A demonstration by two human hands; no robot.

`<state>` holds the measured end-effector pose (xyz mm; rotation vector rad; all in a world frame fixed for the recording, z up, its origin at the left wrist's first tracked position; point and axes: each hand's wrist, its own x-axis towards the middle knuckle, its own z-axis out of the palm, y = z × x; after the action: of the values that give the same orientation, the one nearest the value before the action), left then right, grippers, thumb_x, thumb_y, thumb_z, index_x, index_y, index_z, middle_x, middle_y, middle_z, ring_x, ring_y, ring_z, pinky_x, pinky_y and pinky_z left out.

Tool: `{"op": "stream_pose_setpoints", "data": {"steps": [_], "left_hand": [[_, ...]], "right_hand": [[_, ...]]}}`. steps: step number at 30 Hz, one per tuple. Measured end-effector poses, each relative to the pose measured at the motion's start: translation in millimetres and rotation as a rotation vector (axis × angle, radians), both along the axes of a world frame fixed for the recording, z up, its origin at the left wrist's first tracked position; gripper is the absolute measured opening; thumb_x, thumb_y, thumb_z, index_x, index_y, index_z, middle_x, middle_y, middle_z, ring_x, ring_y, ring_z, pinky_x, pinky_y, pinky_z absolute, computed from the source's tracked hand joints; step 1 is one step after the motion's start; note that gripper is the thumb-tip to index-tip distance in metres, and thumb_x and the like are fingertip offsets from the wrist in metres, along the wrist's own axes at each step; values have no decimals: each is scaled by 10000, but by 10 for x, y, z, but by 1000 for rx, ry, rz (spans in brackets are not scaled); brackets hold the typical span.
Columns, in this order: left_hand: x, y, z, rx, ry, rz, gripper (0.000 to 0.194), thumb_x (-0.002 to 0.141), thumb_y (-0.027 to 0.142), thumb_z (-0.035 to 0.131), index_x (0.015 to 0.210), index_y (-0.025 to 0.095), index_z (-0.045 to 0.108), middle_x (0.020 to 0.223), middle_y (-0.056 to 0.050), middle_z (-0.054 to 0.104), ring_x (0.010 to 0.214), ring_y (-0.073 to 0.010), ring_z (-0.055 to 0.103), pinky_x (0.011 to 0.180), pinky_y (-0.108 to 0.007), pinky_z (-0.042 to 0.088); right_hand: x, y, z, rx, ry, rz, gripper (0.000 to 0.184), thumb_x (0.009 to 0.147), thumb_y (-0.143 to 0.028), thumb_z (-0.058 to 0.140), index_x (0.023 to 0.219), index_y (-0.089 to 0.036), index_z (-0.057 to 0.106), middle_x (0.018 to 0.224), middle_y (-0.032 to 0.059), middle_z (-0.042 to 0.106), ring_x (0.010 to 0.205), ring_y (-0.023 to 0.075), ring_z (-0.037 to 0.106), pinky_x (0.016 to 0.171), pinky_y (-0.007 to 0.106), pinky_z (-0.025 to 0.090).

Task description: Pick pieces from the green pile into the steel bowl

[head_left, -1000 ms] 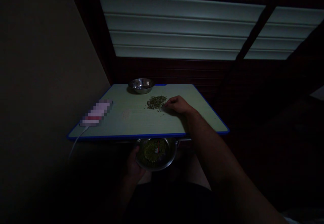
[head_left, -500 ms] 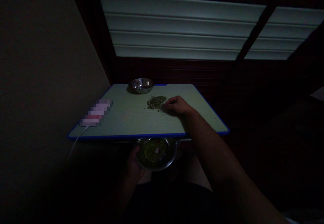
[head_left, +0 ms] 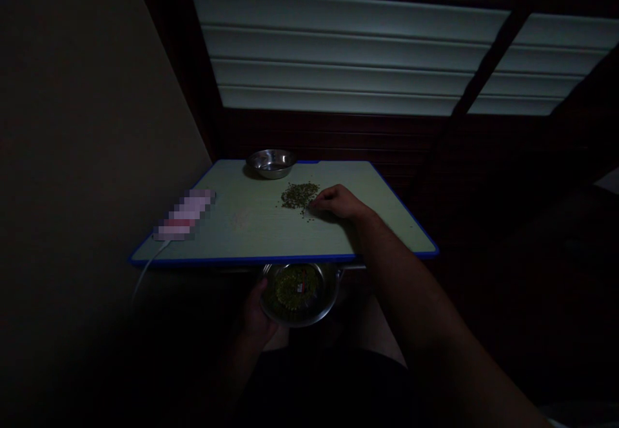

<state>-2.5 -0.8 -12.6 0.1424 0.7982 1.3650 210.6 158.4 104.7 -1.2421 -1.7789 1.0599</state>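
Note:
A loose heap of small green beans or seeds (head_left: pixel 297 195) lies on the pale green tabletop (head_left: pixel 271 238). My right hand (head_left: pixel 338 201) is at the heap's right edge, its fingers pinched together and pointing left. Something small and pale shows under the fingertips; its kind is too dark to make out. Below the table's front edge, my left hand (head_left: pixel 258 312) grips the left rim of a metal bowl (head_left: pixel 316 317). In that bowl are more green beans (head_left: pixel 289 289) and what looks like clear plastic with a small white-and-red label (head_left: pixel 300 287).
A second metal bowl (head_left: pixel 271 165) stands at the table's back edge, left of the heap. On the left lies a blurred-out pinkish flat object (head_left: pixel 184 216) with a white cable (head_left: pixel 149 265) hanging over the edge. A slatted dark-framed panel (head_left: pixel 338 54) rises behind the table.
My right fingertips have shifted very slightly left along the heap's edge. The left hand and its bowl stay where they were.

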Motion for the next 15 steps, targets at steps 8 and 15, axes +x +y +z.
{"op": "stream_pose_setpoints", "data": {"steps": [8, 15], "left_hand": [[17, -1, 32, -22, -14, 3, 151, 712, 269, 633, 788, 182, 730, 769, -62, 768, 773, -251, 714, 743, -371, 557], [15, -3, 8, 12, 19, 11, 180, 713, 288, 643, 833, 188, 733, 802, -57, 769, 842, -272, 707, 820, -413, 535]], "right_hand": [[-4, 39, -37, 46, -70, -113, 231, 623, -310, 695, 731, -111, 743, 647, 54, 656, 564, 119, 513, 554, 261, 397], [-12, 92, -101, 83, -49, -98, 228, 651, -292, 666, 786, -128, 748, 705, 61, 682, 618, 132, 539, 561, 250, 410]]}}
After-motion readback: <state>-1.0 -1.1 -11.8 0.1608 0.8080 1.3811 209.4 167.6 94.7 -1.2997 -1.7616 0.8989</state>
